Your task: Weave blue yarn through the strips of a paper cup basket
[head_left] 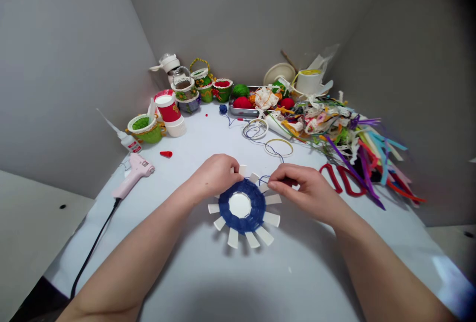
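Note:
A flattened white paper cup (241, 205) lies on the white table, its wall cut into spread strips and a ring of dark blue yarn (256, 200) woven round its base. My left hand (216, 175) is closed on the strips at the cup's far left edge. My right hand (302, 188) pinches the loose blue yarn strand just right of the cup's far edge. The strand runs back across the table to a small blue yarn ball (222, 108).
A pink glue gun (134, 173) with a black cord lies at the left, beside a glue bottle (124, 138) and a red cap (166, 154). Decorated cup baskets (201, 86), a tray of yarn balls (243, 101), ribbon piles (357, 143) and red scissors (342, 180) crowd the back and right.

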The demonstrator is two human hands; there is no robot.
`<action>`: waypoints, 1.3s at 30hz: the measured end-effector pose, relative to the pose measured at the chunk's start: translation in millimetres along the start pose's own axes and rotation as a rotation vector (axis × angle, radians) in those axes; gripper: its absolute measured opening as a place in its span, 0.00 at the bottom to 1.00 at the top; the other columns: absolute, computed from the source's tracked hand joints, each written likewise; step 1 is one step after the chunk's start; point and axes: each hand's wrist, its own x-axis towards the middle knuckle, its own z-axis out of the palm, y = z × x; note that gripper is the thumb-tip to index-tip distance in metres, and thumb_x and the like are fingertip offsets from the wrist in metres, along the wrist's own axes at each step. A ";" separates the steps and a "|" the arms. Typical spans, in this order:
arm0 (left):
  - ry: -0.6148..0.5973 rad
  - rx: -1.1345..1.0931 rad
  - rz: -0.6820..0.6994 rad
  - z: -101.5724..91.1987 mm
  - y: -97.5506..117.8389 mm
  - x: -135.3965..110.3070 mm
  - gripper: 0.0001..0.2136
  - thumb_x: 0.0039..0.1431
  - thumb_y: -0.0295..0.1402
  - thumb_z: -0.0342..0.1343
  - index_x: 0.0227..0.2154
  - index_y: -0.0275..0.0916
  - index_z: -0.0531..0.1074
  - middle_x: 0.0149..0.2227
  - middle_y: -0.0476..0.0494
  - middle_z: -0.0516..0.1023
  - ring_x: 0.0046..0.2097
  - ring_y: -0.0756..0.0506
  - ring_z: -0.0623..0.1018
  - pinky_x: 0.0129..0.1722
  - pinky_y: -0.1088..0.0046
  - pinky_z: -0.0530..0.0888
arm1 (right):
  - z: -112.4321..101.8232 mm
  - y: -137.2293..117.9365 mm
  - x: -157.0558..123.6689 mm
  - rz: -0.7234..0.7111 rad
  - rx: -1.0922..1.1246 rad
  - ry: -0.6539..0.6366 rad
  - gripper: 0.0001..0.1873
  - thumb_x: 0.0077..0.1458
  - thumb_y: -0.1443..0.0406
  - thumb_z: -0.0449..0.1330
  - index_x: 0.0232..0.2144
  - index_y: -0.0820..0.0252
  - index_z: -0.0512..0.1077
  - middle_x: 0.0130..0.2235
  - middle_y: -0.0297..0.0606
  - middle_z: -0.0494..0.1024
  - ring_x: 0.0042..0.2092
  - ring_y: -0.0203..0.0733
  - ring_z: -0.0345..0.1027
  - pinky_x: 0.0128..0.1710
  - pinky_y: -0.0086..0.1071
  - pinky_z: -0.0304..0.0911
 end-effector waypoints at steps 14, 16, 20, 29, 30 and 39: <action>-0.005 -0.154 -0.019 -4.3 -12.3 6.7 0.10 0.48 0.38 0.54 0.24 0.37 0.74 0.23 0.49 0.73 0.26 0.50 0.69 0.27 0.75 0.62 | -9.2 20.9 5.0 -0.248 -0.179 -0.006 0.16 0.62 0.59 0.49 0.32 0.59 0.73 0.32 0.40 0.73 0.36 0.42 0.64 0.38 0.35 0.58; -0.017 -0.180 -0.013 -4.5 -13.0 6.4 0.10 0.48 0.38 0.54 0.24 0.37 0.74 0.23 0.50 0.73 0.26 0.50 0.69 0.27 0.75 0.62 | -10.3 23.4 5.5 -0.213 -0.138 -0.022 0.18 0.63 0.57 0.47 0.32 0.59 0.73 0.32 0.40 0.73 0.36 0.42 0.65 0.39 0.35 0.58; 0.005 -0.227 -0.048 -4.3 -14.6 6.5 0.11 0.48 0.40 0.54 0.25 0.36 0.74 0.22 0.51 0.72 0.25 0.50 0.68 0.25 0.75 0.62 | -6.6 26.2 7.5 -0.116 -0.028 -0.069 0.24 0.64 0.55 0.43 0.32 0.60 0.74 0.33 0.40 0.74 0.37 0.41 0.66 0.39 0.34 0.59; 0.063 -0.265 -0.092 -2.8 -20.2 9.1 0.13 0.49 0.41 0.52 0.26 0.36 0.75 0.23 0.50 0.72 0.26 0.51 0.68 0.27 0.76 0.64 | 17.2 27.5 13.4 0.108 0.099 -0.086 0.18 0.58 0.54 0.53 0.29 0.62 0.73 0.29 0.35 0.72 0.31 0.37 0.63 0.30 0.29 0.57; 0.052 -0.263 -0.083 -2.9 -20.5 9.1 0.13 0.50 0.41 0.52 0.26 0.36 0.75 0.23 0.50 0.72 0.26 0.50 0.68 0.27 0.75 0.64 | 18.9 28.0 13.6 0.128 0.109 -0.066 0.17 0.57 0.55 0.54 0.27 0.62 0.72 0.28 0.34 0.72 0.31 0.36 0.63 0.30 0.28 0.57; -0.120 -0.315 -0.034 -11.2 -24.5 4.7 0.13 0.50 0.41 0.54 0.31 0.36 0.74 0.29 0.47 0.77 0.31 0.48 0.74 0.30 0.76 0.68 | 17.1 33.0 14.3 0.238 0.253 0.014 0.19 0.54 0.54 0.55 0.21 0.62 0.65 0.22 0.30 0.65 0.26 0.33 0.56 0.26 0.28 0.52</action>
